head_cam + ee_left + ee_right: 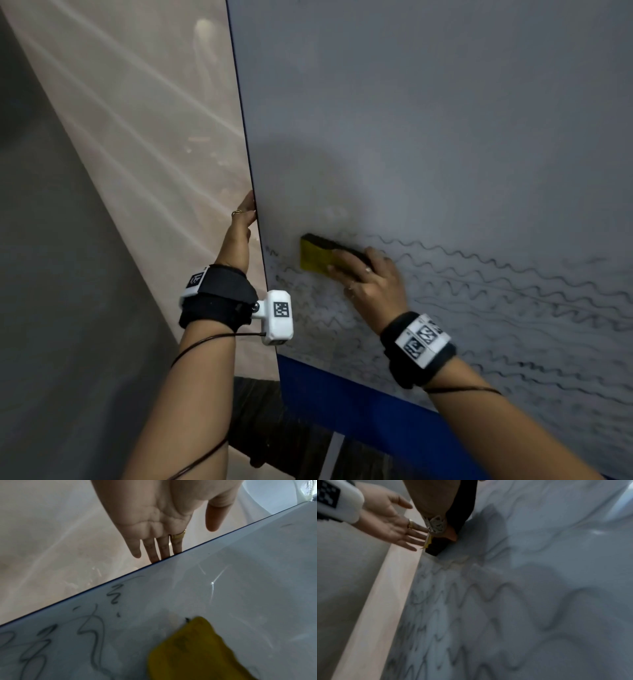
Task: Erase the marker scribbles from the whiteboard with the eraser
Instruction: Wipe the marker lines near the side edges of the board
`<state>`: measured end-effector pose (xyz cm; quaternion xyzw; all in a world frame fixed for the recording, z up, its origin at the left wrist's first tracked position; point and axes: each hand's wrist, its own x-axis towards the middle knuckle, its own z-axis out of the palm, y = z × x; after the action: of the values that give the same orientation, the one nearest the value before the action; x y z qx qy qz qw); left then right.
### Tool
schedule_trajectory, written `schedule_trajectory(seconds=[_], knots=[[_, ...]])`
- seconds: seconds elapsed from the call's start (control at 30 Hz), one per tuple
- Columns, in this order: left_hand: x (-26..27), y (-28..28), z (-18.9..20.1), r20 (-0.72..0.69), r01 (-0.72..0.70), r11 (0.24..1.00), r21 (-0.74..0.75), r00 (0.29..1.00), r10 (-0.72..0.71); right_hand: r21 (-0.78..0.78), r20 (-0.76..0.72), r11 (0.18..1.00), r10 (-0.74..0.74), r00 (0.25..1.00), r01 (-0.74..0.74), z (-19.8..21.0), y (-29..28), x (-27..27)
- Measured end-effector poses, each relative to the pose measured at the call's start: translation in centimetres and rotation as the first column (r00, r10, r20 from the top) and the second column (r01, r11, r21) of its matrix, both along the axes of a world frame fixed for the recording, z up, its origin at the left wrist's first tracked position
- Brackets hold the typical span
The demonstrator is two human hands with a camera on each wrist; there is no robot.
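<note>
Eraser [320, 255]: yellow-backed block I judge light and slightly soft, pressed flat on the whiteboard [445, 137] above the scribbles [496, 294]; my right hand [371, 284] clamps its long edges. Left hand [244, 219], fingers straight, steadies the board's edge.

Dim, greyish light throughout; a soft shadow falls on the whiteboard [445, 120]; the right wrist view is motion-blurred.

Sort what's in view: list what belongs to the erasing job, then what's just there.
Job:
eraser, held by right hand
whiteboard
marker scribbles
left hand, fingers behind the board's edge

Just there:
beige wall
gold ring
</note>
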<state>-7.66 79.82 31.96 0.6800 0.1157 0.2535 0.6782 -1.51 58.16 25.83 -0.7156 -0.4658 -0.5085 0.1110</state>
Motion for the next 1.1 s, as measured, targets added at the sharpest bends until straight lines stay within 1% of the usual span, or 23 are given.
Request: schedule_trajectory(seconds=[0.07,0.13,0.2,0.27,0.37,0.47,0.5,0.57,0.63,0.7,0.73,0.8,0.87,0.9,0.93,0.97,1.0,1.03,1.07,1.1], knots=[[0.0,-0.5,0.1,-0.006,-0.006,1.000,0.005,1.000,0.006,0.038,-0.018,0.999,-0.010,1.000,0.010,0.3,-1.3,0.5],[0.3,-0.8,0.1,0.019,-0.021,1.000,-0.004,1.000,0.021,0.065,-0.060,0.997,-0.030,0.998,0.034,1.3,-1.2,1.3],[0.3,-1.4,0.3,0.056,-0.004,1.000,-0.020,0.998,0.005,0.114,-0.074,0.993,-0.034,0.997,0.042,2.1,0.5,1.9],[0.1,-1.7,0.3,0.083,0.006,1.000,-0.020,0.997,-0.004,0.142,-0.051,0.990,-0.014,0.999,0.021,2.4,2.4,1.6],[0.3,-1.3,-0.1,0.086,-0.017,1.000,-0.010,0.996,0.018,0.084,-0.002,0.996,0.002,1.000,-0.002,0.7,3.6,0.5],[0.0,-1.1,0.1,0.083,0.005,1.000,0.013,0.997,-0.006,0.031,0.012,0.999,-0.028,1.000,0.027,-0.8,1.4,0.1],[0.1,-1.2,0.2,0.088,0.020,1.000,0.022,0.996,-0.022,0.057,0.007,0.997,-0.053,0.999,0.052,-0.8,-0.1,0.1],[0.2,-1.4,0.5,0.090,0.030,0.999,0.031,0.995,-0.033,0.168,-0.016,0.979,-0.118,0.993,0.119,-0.6,-3.3,0.1],[0.6,-1.3,0.8,0.098,-0.013,1.000,0.028,0.995,0.010,0.273,-0.028,0.946,-0.177,0.984,0.178,-0.6,-5.9,-0.1],[1.0,-1.0,0.8,0.101,-0.038,0.999,0.030,0.994,0.035,0.317,-0.045,0.926,-0.202,0.978,0.206,-1.2,-6.2,-0.6],[1.3,-0.7,0.6,0.090,-0.053,0.998,0.026,0.995,0.050,0.309,-0.073,0.926,-0.204,0.976,0.217,-1.6,-5.6,-0.7],[1.5,-0.5,0.3,0.050,-0.091,0.995,0.050,0.995,0.088,0.242,-0.151,0.939,-0.210,0.966,0.242,-2.7,-3.7,-1.3],[1.7,-0.7,-0.2,0.033,-0.128,0.986,0.111,0.992,0.125,0.193,-0.205,0.946,-0.222,0.953,0.262,-3.2,-2.7,-1.6],[1.6,-1.2,-0.4,0.023,-0.134,0.976,0.169,0.991,0.132,0.187,-0.214,0.945,-0.226,0.950,0.267,-3.1,-3.1,-1.6],[1.4,-1.7,-0.6,0.002,-0.149,0.956,0.254,0.988,0.154,0.193,-0.210,0.945,-0.223,0.952,0.264,-2.9,-4.0,-1.5],[1.0,-2.5,-1.0,-0.015,-0.170,0.915,0.367,0.982,0.188,0.211,-0.195,0.943,-0.217,0.957,0.257,-2.5,-5.0,-1.5],[0.6,-3.5,-1.6,0.014,-0.197,0.846,0.495,0.976,0.219,0.232,-0.179,0.939,-0.215,0.960,0.254,-2.1,-6.1,-1.5],[0.1,-4.4,-2.1,0.091,-0.229,0.761,0.608,0.971,0.219,0.252,-0.169,0.934,-0.217,0.961,0.255,-1.7,-6.8,-1.4],[-0.1,-5.2,-3.0,0.158,-0.238,0.686,0.688,0.971,0.179,0.268,-0.167,0.925,-0.231,0.958,0.270,-1.4,-7.2,-1.4],[-0.4,-5.9,-3.6,0.179,-0.223,0.626,0.748,0.975,0.134,0.283,-0.171,0.915,-0.246,0.954,0.287,-1.4,-7.0,-1.3]])
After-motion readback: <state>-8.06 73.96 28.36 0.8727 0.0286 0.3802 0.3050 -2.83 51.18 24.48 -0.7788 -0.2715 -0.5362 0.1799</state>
